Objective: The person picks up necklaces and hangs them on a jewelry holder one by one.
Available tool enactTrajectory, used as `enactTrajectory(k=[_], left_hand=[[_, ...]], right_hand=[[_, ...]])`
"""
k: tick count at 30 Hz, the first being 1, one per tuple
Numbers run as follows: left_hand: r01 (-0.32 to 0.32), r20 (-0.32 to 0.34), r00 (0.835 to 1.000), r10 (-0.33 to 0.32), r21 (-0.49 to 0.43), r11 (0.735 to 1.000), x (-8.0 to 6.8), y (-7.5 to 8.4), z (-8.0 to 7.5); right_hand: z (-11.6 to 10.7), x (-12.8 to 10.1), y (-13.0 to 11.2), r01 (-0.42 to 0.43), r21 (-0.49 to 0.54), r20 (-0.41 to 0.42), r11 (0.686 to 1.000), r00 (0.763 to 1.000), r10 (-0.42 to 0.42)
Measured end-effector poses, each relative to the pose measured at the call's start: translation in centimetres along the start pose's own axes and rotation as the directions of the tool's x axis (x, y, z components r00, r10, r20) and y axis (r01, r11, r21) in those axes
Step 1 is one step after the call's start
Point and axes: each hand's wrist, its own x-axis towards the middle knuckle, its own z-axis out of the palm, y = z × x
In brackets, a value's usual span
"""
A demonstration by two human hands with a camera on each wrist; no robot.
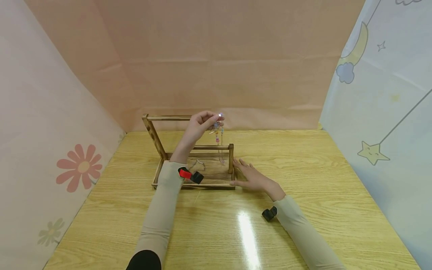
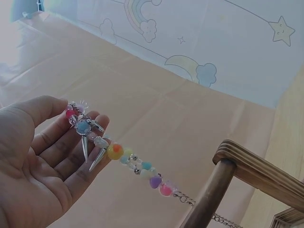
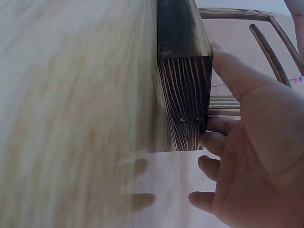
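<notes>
My left hand [image 1: 197,130] pinches a beaded chain necklace [image 1: 217,140] between thumb and fingers, above the wooden jewelry rack [image 1: 153,135]. In the left wrist view the necklace [image 2: 155,182] shows colorful beads, silver spikes and a thin chain running down past the rack's bar end [image 2: 223,166]. A silver chain [image 1: 201,162] lies in the rack's tray, partly behind the left arm. At the rack's right end my right hand [image 1: 253,179] touches the frame with fingers spread. In the right wrist view its thumb and fingers rest against the corner of the tray [image 3: 186,102].
The rack stands on a wood-grain table [image 1: 297,165] near its back edge. A peach backdrop [image 1: 270,75] rises behind, with printed white panels at left [image 1: 30,112] and right [image 1: 405,123]. Each wrist carries a small black camera [image 1: 269,214].
</notes>
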Motion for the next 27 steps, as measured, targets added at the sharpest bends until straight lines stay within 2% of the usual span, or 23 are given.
enactTrajectory(k=[6, 13, 27], left_hand=[[0.002, -0.005, 1.0, -0.002, 0.001, 1.0, 0.2, 0.4, 0.0], [-0.002, -0.013, 1.0, 0.002, 0.02, 1.0, -0.6, 2.4, 0.5], [0.001, -0.036, 0.999, 0.0, 0.035, 0.999, -0.3, 2.2, 0.5]], right_hand=[[0.1, 0.1, 0.1, 0.004, -0.005, -0.004, 1.0, 1.0, -0.004], [0.1, 0.1, 0.0, -0.002, -0.009, 0.001, 1.0, 1.0, 0.002], [0.0, 0.0, 0.0, 0.0, 0.003, -0.002, 1.0, 1.0, 0.0]])
